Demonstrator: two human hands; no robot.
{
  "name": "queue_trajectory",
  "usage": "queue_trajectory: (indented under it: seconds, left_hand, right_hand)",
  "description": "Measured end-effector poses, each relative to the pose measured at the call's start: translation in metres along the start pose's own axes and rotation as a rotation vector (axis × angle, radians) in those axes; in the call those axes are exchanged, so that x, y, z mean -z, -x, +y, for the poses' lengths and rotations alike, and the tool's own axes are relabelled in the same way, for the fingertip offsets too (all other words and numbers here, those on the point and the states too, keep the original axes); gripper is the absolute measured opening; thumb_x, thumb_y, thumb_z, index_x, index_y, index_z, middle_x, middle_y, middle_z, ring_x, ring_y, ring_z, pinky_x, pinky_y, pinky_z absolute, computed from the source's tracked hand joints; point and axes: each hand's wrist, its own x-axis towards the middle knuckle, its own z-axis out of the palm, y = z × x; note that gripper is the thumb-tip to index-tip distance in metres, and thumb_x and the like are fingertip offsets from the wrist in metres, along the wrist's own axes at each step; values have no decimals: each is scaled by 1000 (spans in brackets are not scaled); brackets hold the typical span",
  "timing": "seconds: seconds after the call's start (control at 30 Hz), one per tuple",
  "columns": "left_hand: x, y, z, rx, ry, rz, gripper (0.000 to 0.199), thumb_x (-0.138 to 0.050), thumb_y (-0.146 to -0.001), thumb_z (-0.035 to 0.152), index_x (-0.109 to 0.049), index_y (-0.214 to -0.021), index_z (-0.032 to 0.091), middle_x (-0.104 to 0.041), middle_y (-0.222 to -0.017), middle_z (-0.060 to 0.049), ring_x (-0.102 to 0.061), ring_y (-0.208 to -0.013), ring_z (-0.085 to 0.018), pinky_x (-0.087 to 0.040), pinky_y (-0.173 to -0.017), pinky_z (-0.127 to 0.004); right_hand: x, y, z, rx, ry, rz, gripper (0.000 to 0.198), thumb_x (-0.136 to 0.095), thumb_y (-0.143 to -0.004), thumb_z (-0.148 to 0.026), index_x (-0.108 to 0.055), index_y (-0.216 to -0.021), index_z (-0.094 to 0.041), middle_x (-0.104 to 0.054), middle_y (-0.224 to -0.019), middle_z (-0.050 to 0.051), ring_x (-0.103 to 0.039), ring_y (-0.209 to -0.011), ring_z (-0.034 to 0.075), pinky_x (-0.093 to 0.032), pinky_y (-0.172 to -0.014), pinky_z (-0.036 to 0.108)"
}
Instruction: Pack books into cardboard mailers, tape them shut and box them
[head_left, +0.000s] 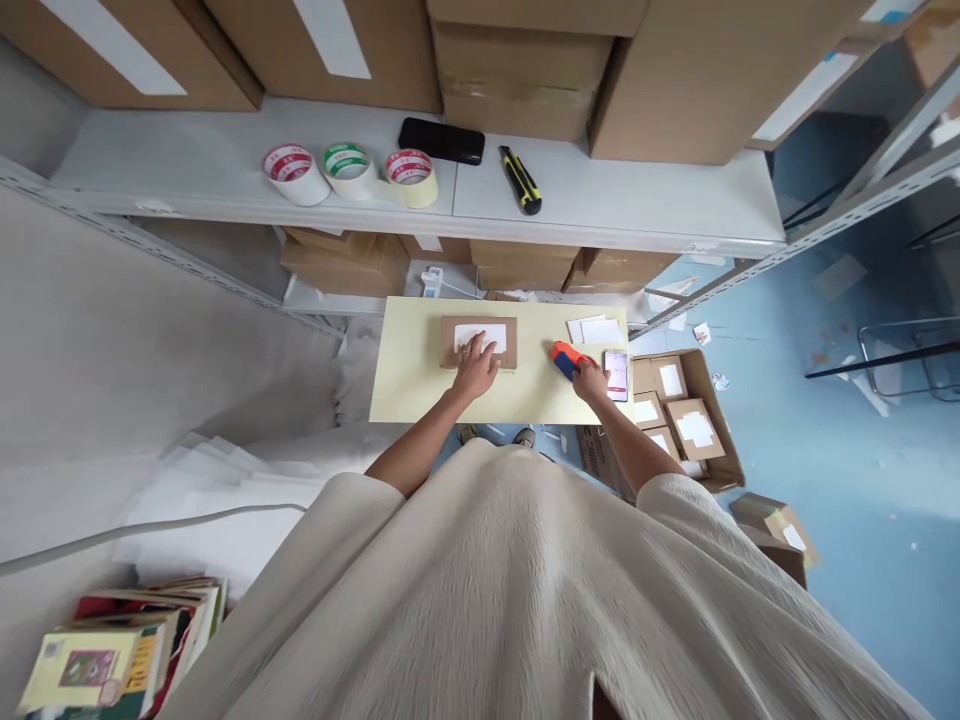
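My left hand (475,368) lies with its fingers spread on a small brown cardboard box (448,355), touching the white label (466,332) on its top. The box rests flat on a pale yellow tabletop (409,385). To the right, my right hand (591,380) is closed around the near end of an orange and blue handheld tool (568,358), whose exact kind I cannot make out. Just beside that hand lies a phone with a lit screen (616,374). White paper slips (600,330) sit behind it near the far right corner.
Above the table, a grey shelf (225,190) carries tape rolls (349,172), a dark phone (441,140), a yellow-black utility knife (520,181) and large cartons (525,70). An open carton (724,440) of small labelled boxes stands right. Books (120,650) are stacked lower left.
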Motion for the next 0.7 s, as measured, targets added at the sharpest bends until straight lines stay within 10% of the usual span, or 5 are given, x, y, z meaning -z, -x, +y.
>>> queue_trajectory:
  seconds: [0.4, 0.7]
  left_hand:
    - [0, -61, 77, 170, 555, 17, 26, -70, -103, 22, -83, -126, 22, -89, -124, -11, -83, -118, -26, -62, -114, -39]
    - [5, -57, 94, 350, 838, -5, 8, -79, -101, 29, -76, -105, 23, -87, -101, -7, -84, -91, -21, -66, -95, -35]
  right_hand:
    - [53, 17, 14, 105, -720, -51, 45, -55, -103, -65, -68, -118, -24, -79, -119, 13, -70, -110, 32, -57, -96, 42]
    - [57, 41, -5, 193, -938, -206, 83, -113, -51, -54, -55, -104, -28, -73, -94, 5, -71, -94, 30, -62, -74, 42]
